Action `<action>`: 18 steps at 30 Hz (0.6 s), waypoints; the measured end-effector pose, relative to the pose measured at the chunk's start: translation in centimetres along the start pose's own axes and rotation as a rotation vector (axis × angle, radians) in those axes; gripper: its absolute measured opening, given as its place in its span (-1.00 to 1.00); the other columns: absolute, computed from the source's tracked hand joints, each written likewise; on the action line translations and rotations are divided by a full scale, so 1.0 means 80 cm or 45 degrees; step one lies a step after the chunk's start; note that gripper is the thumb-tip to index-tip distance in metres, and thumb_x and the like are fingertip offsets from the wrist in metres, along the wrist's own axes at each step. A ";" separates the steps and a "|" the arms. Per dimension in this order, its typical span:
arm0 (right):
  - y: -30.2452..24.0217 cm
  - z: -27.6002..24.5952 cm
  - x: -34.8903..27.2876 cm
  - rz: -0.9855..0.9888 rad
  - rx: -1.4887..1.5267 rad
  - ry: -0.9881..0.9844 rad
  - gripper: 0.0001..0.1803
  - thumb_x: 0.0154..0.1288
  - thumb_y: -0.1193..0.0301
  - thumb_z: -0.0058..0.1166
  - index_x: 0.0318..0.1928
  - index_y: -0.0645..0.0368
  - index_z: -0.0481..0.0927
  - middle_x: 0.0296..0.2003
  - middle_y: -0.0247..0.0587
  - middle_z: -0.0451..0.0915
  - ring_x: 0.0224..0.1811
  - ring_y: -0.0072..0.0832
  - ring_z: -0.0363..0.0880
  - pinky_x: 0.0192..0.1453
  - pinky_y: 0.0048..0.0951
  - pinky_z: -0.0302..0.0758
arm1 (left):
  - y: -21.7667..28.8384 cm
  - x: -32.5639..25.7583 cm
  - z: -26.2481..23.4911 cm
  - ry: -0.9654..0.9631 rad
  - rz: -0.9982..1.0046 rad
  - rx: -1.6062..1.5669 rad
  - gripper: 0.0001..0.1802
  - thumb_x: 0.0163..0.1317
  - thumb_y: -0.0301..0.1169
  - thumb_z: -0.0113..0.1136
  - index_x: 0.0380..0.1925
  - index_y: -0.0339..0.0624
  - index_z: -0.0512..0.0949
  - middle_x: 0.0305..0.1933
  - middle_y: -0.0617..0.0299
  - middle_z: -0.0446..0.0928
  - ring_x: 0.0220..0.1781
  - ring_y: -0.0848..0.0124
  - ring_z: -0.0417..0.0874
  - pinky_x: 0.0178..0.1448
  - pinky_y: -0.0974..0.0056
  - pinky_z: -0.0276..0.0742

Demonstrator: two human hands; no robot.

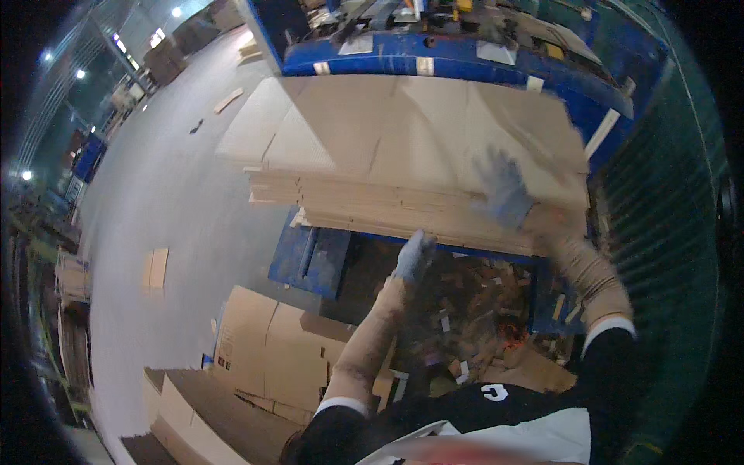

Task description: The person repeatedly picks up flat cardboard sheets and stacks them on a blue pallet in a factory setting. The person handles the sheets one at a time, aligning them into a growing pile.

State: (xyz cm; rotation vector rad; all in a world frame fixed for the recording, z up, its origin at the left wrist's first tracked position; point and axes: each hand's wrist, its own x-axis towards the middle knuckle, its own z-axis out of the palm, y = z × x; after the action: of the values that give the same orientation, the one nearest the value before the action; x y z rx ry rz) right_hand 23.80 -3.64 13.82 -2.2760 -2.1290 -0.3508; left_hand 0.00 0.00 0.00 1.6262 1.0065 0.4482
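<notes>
A thick stack of flat cardboard sheets (pixel 418 132) lies in front of me on a blue machine frame. My right hand (pixel 504 186), in a grey-blue glove, is over the right part of the stack, fingers spread and blurred by motion. Whether it touches the top sheet I cannot tell. My left hand (pixel 415 256), gloved alike, is just below the stack's near edge with its fingers closed together. What it holds, if anything, is too small to make out.
A blue machine (pixel 449 58) runs along the far side of the stack. Cardboard scraps (pixel 473 310) litter the floor below it. More flat cardboard (pixel 271 349) leans at the lower left. Green netting or curtain (pixel 666 256) hangs on the right.
</notes>
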 end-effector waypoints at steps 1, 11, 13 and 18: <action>-0.017 0.051 0.004 -0.065 -0.058 -0.020 0.01 0.13 -0.16 0.04 0.47 -0.04 -0.07 0.48 0.00 -0.22 0.50 0.15 -0.34 0.46 0.23 -0.39 | -0.034 -0.029 0.007 -0.051 -0.095 -0.514 -0.65 0.29 -0.05 0.08 -0.22 -0.08 0.57 -0.22 0.28 0.58 -0.18 0.35 0.56 -0.15 0.27 0.44; -0.032 0.232 0.106 0.249 -0.116 -0.037 0.04 0.09 -0.22 0.04 0.48 -0.18 -0.10 0.48 0.00 -0.19 0.49 0.15 -0.28 0.35 0.47 -0.31 | -0.266 -0.523 -0.009 1.065 -1.340 -0.544 -0.83 0.19 -0.35 0.08 -0.27 -0.09 0.59 -0.36 0.15 0.56 -0.30 0.22 0.59 -0.21 0.13 0.51; -0.030 0.224 0.104 0.144 -0.263 0.410 -0.04 0.13 -0.09 0.10 0.46 -0.09 0.00 0.40 0.05 0.08 0.42 0.10 0.03 0.32 0.38 -0.02 | -0.262 -0.650 -0.023 0.684 -1.489 0.498 -0.84 0.12 -0.41 0.06 -0.31 -0.10 0.60 -0.39 0.09 0.57 -0.28 0.12 0.61 -0.18 0.05 0.53; -0.108 0.183 0.059 0.339 -0.058 0.230 -0.12 0.19 -0.03 0.08 0.42 0.07 0.09 0.35 0.12 0.18 0.41 0.15 0.03 0.35 0.13 0.17 | -0.202 -0.820 -0.008 2.277 -1.179 0.341 -0.52 0.34 -0.19 -0.04 0.09 -0.36 0.45 0.15 -0.15 0.48 0.18 -0.06 0.46 0.25 0.12 0.37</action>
State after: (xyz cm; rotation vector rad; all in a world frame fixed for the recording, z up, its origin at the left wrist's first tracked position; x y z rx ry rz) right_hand 17.85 3.93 -0.96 -2.4071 -1.7259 -0.5761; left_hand -43.61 -51.63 -0.90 0.3778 2.9718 1.1285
